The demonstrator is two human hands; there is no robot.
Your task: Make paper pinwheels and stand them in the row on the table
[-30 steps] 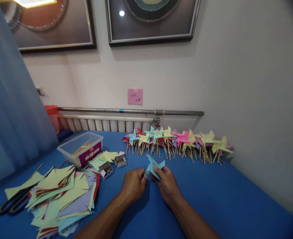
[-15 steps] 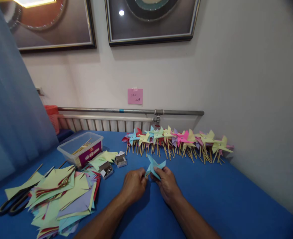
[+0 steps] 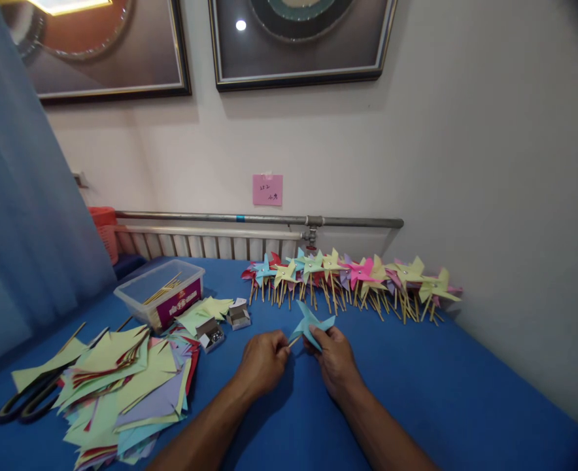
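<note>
A light blue paper pinwheel (image 3: 310, 323) is held over the blue-covered table. My right hand (image 3: 335, 356) pinches its paper centre, thumb on top. My left hand (image 3: 264, 358), fingers closed, grips a thin wooden stick (image 3: 294, 341) whose end shows between that hand and the pinwheel. Whether the stick is fixed to the paper is hidden by the fingers. To the left of my left hand, a small open box (image 3: 211, 335) holds shiny metal pins, with a second small box (image 3: 238, 315) just behind it.
Finished pinwheels on sticks (image 3: 352, 278) line the table's back. At left lie a pile of cut coloured paper sheets (image 3: 136, 386), black-handled scissors (image 3: 29, 399) and a clear plastic tub (image 3: 159, 281) with sticks. A radiator (image 3: 210, 245) and pipe run along the wall.
The pinwheel and my right hand have shifted slightly to the right, away from my left hand, and more of the stick shows between them. The pinwheel has turned a little.
</note>
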